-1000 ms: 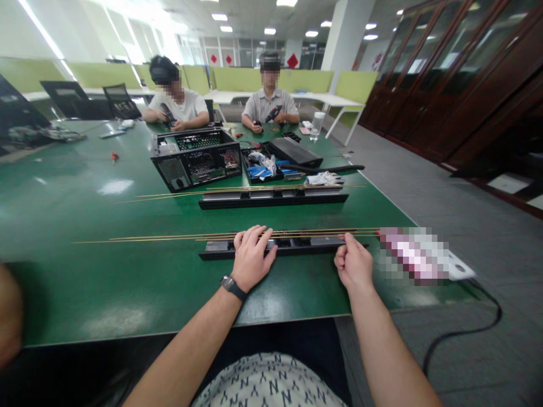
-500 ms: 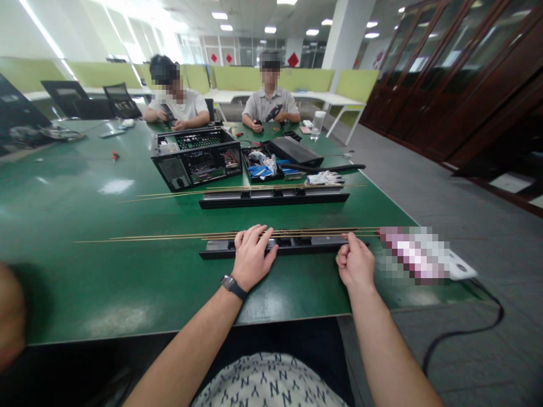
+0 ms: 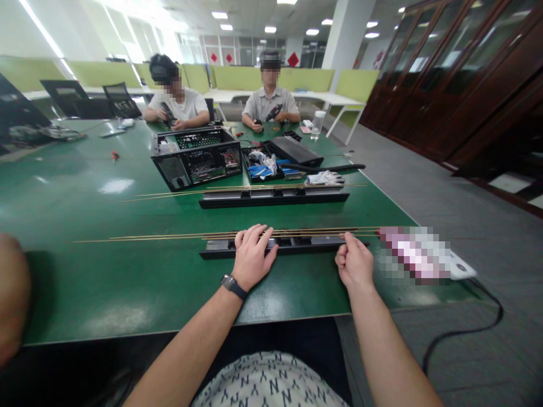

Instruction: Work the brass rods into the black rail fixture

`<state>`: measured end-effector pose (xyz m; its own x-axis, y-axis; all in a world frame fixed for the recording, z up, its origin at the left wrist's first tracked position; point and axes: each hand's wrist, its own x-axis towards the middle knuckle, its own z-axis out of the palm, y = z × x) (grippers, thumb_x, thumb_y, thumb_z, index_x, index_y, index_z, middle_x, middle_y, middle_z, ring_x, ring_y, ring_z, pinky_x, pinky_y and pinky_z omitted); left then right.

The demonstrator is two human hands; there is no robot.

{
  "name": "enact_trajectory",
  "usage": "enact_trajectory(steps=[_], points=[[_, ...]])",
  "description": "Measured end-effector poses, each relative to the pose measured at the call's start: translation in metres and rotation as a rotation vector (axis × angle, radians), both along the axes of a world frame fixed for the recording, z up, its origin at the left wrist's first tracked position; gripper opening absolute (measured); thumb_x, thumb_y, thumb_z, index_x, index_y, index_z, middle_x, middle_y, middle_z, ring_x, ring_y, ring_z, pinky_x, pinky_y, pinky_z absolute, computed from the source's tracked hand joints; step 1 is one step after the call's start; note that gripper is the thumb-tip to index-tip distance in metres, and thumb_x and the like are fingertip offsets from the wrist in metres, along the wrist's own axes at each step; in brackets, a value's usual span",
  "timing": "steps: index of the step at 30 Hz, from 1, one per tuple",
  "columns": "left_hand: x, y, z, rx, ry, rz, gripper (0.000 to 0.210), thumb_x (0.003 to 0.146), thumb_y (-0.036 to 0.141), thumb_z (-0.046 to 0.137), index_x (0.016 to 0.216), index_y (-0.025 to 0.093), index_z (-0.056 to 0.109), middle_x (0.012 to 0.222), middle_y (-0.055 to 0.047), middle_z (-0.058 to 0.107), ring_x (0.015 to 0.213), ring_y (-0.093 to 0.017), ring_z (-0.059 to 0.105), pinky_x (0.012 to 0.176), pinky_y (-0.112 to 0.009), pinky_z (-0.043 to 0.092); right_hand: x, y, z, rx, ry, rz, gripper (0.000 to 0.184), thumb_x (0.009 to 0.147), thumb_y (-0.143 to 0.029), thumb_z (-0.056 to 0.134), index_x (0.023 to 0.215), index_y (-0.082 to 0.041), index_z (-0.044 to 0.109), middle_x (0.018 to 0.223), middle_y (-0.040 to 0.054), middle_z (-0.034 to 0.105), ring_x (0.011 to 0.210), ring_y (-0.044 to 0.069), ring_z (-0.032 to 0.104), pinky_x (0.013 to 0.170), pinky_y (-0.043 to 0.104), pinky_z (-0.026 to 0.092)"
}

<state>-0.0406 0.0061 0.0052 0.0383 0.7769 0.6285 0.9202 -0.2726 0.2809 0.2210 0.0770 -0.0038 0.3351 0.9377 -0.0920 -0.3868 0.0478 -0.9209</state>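
Observation:
My left hand, palm down with fingers spread, rests over several thin brass-coloured rods and the long black rail beneath them. My right hand is pinched at the rail's right end, thumb and forefinger closed on a thin rod. The rods run left to right along the rail and stick out well past its left end. My left palm hides part of the rail. A dark watch is on my left wrist.
A second black rail with rods lies farther back. Beyond are an open computer case, a tray of gloves and two seated people. A blurred pink item and a white power strip are at right; another person's arm is at left.
My right hand has shifted very slightly left, still pinched. The other person's arm at the left edge has come farther into view. My left hand stays in place.

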Motion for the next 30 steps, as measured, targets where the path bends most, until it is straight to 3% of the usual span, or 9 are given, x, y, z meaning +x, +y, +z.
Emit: enact_trajectory(steps=[16, 24, 30], points=[[0.0005, -0.0004, 0.0013, -0.005, 0.001, 0.003, 0.039, 0.098, 0.034, 0.059, 0.136, 0.024, 0.059, 0.137, -0.011, 0.065, 0.135, -0.029, 0.054, 0.112, -0.049, 0.033, -0.0004, -0.0015, 0.0019, -0.013, -0.025, 0.037, 0.04, 0.074, -0.051, 0.085, 0.088, -0.018, 0.067, 0.048, -0.0076, 0.052, 0.03, 0.005, 0.037, 0.028, 0.016, 0.026], [0.0005, -0.0007, 0.0015, -0.011, 0.003, 0.002, 0.04, 0.098, 0.034, 0.059, 0.137, 0.024, 0.059, 0.137, -0.012, 0.065, 0.135, -0.029, 0.054, 0.112, -0.049, 0.032, -0.0003, 0.0005, -0.0003, 0.014, -0.001, -0.031, 0.037, 0.077, -0.05, 0.082, 0.087, -0.019, 0.066, 0.047, -0.0092, 0.05, 0.03, 0.005, 0.036, 0.027, 0.016, 0.025], [0.0004, -0.0004, 0.0011, -0.016, 0.003, 0.008, 0.039, 0.098, 0.035, 0.06, 0.136, 0.025, 0.059, 0.137, -0.011, 0.064, 0.135, -0.029, 0.054, 0.111, -0.049, 0.033, 0.001, -0.0003, -0.0011, -0.006, -0.045, 0.036, 0.043, 0.076, -0.056, 0.082, 0.089, -0.018, 0.067, 0.047, -0.0076, 0.052, 0.03, 0.005, 0.036, 0.027, 0.015, 0.026]])
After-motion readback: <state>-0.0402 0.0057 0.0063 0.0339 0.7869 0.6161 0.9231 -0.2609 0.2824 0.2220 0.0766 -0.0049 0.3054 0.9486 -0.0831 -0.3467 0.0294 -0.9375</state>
